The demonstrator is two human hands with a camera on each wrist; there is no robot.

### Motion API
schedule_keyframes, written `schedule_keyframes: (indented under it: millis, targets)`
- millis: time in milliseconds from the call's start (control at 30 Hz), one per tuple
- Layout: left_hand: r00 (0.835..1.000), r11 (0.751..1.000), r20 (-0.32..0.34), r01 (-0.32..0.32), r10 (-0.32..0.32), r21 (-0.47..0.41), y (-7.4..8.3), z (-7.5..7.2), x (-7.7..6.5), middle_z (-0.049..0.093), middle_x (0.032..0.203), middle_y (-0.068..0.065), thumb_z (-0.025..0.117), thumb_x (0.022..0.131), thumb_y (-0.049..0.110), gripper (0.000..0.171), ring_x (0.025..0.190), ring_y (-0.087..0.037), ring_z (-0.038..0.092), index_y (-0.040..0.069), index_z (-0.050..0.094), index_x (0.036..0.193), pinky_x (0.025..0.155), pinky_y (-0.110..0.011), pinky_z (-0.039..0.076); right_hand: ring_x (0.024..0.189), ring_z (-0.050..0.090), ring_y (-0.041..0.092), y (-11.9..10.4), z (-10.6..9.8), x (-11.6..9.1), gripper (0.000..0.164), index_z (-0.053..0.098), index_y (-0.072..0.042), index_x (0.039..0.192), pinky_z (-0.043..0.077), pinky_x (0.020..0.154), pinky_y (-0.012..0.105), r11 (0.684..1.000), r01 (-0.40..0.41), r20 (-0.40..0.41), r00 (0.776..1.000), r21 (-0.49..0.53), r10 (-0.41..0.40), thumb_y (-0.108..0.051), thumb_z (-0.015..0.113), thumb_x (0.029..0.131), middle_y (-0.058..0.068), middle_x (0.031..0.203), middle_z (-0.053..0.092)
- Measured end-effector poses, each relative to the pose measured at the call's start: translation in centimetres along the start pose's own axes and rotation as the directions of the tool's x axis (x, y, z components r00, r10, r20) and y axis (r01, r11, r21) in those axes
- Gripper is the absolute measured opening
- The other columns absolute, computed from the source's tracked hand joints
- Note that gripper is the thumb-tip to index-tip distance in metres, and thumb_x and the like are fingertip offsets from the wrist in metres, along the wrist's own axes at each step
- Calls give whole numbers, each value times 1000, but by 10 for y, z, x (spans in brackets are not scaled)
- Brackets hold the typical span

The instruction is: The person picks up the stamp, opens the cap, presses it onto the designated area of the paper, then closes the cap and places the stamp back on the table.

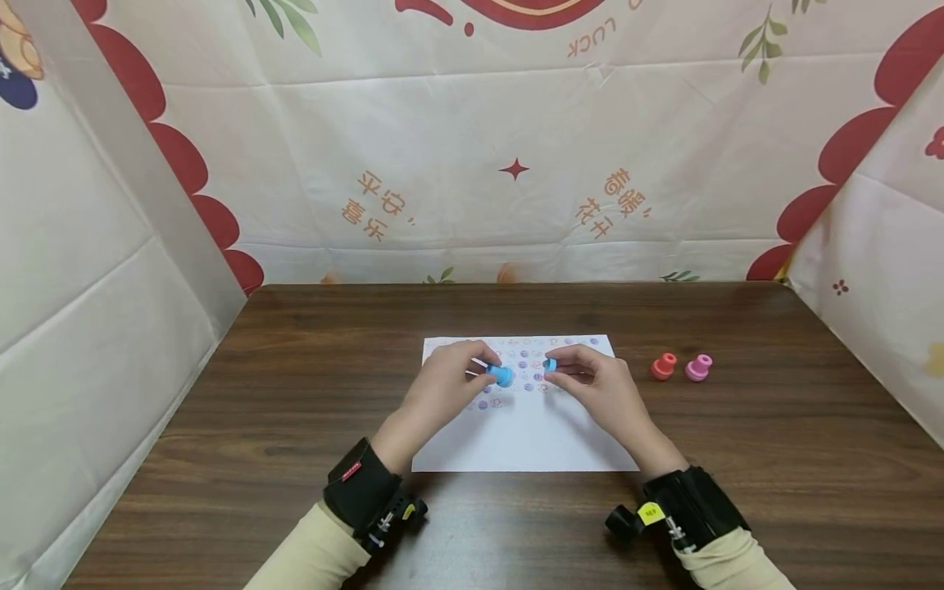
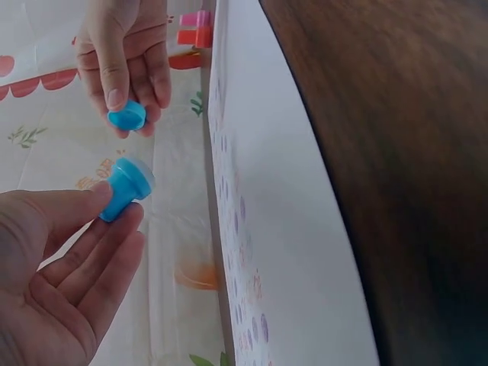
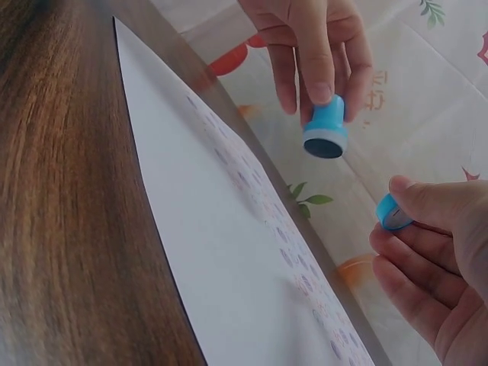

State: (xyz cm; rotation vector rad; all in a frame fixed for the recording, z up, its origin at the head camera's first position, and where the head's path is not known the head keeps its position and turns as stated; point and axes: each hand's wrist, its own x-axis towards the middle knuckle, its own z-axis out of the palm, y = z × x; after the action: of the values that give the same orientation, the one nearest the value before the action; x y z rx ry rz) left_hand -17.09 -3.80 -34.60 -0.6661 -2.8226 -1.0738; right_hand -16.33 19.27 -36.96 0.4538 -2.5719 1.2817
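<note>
Between thumb and fingers, my left hand [image 1: 447,378] pinches a blue stamp [image 1: 501,376] by its handle. In the right wrist view the dark stamping face of the stamp [image 3: 324,145] is bare. My right hand [image 1: 601,385] pinches the small blue stamp cap [image 1: 550,365], whose hollow inside shows in the right wrist view. Cap and stamp are held apart, facing each other, above a white sheet of paper [image 1: 524,442]. Rows of small purple and reddish stamped prints cover the far part of the sheet.
To the right of the paper, a red stamp [image 1: 664,366] and a pink stamp [image 1: 698,368] stand side by side on the brown wooden table [image 1: 310,360]. A printed white cloth [image 1: 472,164] hangs behind the table and along both sides.
</note>
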Motion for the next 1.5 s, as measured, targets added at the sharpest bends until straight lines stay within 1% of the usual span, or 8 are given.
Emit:
schedule_keyframes:
  millis: [67,167,267,333,500,767,1267,1500]
  targets:
    - [1000,1000,16,-2,1,31,2,2,1,72,106,-5,73,84,15,19,89,-14,69,12,69,102,79,-32,60,83,68,14,1,0,0,26,69,-1,104,61,72,36,1000,6,1,1000,1,-6,-13,75,82,10,93,74]
    - [999,997,32,-8,6,76,4,5,2,72,106,-4,73,84,17,19,89,-14,69,13,70,103,78,-31,60,82,68,13,2,-1,1,25,69,-2,105,60,70,23,1000,16,0,1000,-4,-16,-14,74,83,9,93,74]
    - [999,993,47,-10,4,118,5,8,4,72,106,-3,73,85,18,19,88,-12,69,14,70,103,77,-29,60,82,68,13,3,-2,1,25,70,-3,105,53,68,9,1000,20,-3,1000,-9,-20,-14,74,83,9,94,75]
    - [998,990,58,-10,2,143,5,10,5,72,106,-3,72,85,19,19,88,-12,68,14,71,103,75,-28,60,82,68,13,3,-3,2,24,70,-4,104,50,68,5,1000,20,-4,1000,-9,-20,-15,73,83,9,94,75]
    - [996,979,87,-11,-7,202,7,15,7,73,104,-1,72,85,22,18,87,-11,68,15,73,102,76,-29,60,83,68,13,3,-3,2,24,70,-4,104,49,68,4,1000,13,-3,1000,-4,-13,-16,73,83,9,94,75]
    - [995,957,104,-24,-7,289,9,23,10,74,105,1,73,85,22,17,86,-11,67,17,74,101,79,-31,59,82,68,14,3,-3,2,24,70,-4,104,49,68,3,1000,18,-6,1000,1,-18,-14,74,83,9,93,75]
    - [988,936,154,-53,-1,348,12,27,11,74,104,2,72,85,22,16,89,-12,66,20,74,101,76,-31,59,82,68,13,4,-3,0,25,70,-4,104,50,69,5,1000,25,-11,1000,-2,-25,-15,74,82,9,93,75]
    - [983,923,181,-70,0,379,14,30,13,74,104,3,72,85,23,16,95,-12,65,20,75,101,81,-32,57,83,68,13,3,-4,0,25,70,-3,104,49,69,4,1000,26,-15,1000,1,-26,-15,74,83,9,92,75]
